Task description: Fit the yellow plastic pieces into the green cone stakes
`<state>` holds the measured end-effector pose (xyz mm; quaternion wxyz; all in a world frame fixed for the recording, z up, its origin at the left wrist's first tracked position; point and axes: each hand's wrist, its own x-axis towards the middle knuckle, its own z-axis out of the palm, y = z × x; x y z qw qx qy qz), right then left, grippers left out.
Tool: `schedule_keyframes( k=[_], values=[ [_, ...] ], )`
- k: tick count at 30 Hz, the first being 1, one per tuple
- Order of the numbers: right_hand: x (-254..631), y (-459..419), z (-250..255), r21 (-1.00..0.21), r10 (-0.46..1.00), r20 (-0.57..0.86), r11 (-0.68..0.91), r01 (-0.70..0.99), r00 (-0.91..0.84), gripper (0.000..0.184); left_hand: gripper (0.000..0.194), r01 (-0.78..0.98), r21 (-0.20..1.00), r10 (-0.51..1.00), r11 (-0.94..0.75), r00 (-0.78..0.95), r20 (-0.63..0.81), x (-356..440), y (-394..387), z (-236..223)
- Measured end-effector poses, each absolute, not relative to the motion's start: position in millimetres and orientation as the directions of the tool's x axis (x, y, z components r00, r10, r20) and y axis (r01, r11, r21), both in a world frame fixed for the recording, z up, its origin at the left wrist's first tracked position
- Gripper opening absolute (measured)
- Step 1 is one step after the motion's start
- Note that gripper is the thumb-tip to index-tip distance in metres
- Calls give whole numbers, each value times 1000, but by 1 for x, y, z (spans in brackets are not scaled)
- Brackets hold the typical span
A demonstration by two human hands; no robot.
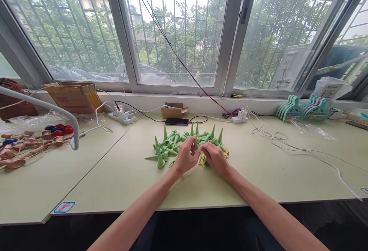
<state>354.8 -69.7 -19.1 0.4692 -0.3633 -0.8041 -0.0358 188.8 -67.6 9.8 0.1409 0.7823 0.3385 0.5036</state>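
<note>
My left hand (pixel 186 154) is closed around a green plastic spike (pixel 196 143) whose pointed end sticks up between the fingers. Its fingertips meet those of my right hand (pixel 215 155), which is pinched at the spike's side; whatever it grips is hidden. Around and behind both hands lies a pile of similar green spikes (pixel 160 158), some standing point up and others on their sides. Small yellow pieces (pixel 226 153) are scattered by my right hand, partly covered by it.
A black phone (pixel 176 121) lies behind the pile, before a small cardboard box (pixel 174 111). Power strips (pixel 122 117) and loose cables (pixel 283 139) run along the back. Wooden kendama toys (pixel 34 143) lie at left beneath a white curved bar (pixel 73 124). Green hangers (pixel 290 109) stand at right.
</note>
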Motion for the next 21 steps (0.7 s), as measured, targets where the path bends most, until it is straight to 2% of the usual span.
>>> schedule_keyframes(
  k=[12, 21],
  values=[
    [356, -65, -24, -253, 526, 815, 700, 667, -242, 24, 28, 361, 513, 621, -779, 328, 712, 188, -71, 9],
    [354, -63, -24, -255, 520, 828, 681, 686, -208, 25, 30, 345, 512, 611, -787, 319, 724, 192, -73, 6]
  ],
)
